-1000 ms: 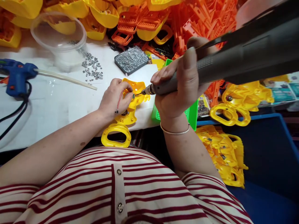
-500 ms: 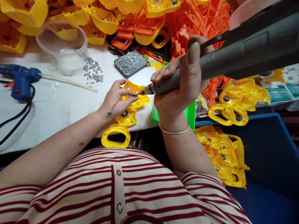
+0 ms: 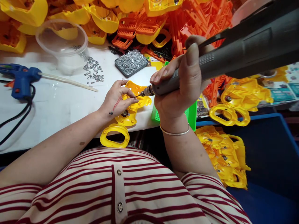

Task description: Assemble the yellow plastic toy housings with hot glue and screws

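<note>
My right hand (image 3: 181,81) is wrapped round a dark grey electric screwdriver (image 3: 238,46), which slants down to the left. Its thin bit reaches the fingertips of my left hand (image 3: 120,98), over a yellow plastic shell (image 3: 140,101) with an oval ring handle (image 3: 114,136) at its near end. Thumb and forefinger of my left hand are pinched together at the bit's tip; whether a screw is between them is too small to tell. Red and black wires with a small connector (image 3: 111,113) lie across the left hand. A small round dark part (image 3: 125,113) sits in the shell.
A black tray of screws (image 3: 131,63), loose metal bits (image 3: 93,70) and a clear tub (image 3: 62,46) lie beyond my hands. A blue glue gun (image 3: 23,81) is at left, a green basket (image 3: 192,116) at right. Yellow and orange parts pile up behind; a blue bin (image 3: 268,149) is lower right.
The bit and the fingertips of my left hand have shifted very slightly left and down over the shell. The shell's ring handle has swung a little to the left.
</note>
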`<action>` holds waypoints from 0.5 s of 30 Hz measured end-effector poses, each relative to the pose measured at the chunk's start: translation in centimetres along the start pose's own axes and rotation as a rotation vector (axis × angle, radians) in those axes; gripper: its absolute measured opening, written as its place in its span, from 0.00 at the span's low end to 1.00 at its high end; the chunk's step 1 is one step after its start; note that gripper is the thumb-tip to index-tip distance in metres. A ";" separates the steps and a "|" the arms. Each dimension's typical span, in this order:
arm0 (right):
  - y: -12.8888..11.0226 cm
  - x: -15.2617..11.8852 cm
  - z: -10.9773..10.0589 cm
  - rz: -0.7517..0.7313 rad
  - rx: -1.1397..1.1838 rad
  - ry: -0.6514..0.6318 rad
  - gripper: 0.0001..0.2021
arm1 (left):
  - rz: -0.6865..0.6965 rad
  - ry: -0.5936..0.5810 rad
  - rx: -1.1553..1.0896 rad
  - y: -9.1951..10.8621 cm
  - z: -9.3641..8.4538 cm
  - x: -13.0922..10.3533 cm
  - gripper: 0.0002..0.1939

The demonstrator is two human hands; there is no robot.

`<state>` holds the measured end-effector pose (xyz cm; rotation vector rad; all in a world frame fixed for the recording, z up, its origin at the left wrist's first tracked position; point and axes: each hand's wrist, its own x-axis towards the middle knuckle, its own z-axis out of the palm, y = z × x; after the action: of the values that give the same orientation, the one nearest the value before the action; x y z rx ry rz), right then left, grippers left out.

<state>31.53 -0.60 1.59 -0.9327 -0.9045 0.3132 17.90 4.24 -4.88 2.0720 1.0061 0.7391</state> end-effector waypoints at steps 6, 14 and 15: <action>1.3 -0.1 0.1 -0.054 -0.026 -0.030 0.24 | 0.011 0.005 0.037 0.1 0.2 -0.1 0.14; -0.5 -0.5 0.3 -0.027 -0.015 0.023 0.24 | 0.050 -0.005 0.074 0.4 0.2 -0.2 0.17; -0.8 -0.3 0.1 -0.019 -0.007 0.028 0.24 | 0.057 -0.016 0.075 0.3 0.2 -0.2 0.19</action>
<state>31.15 -1.20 2.10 -0.9324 -0.8884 0.2805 18.06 3.81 -4.80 2.1755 0.9829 0.7231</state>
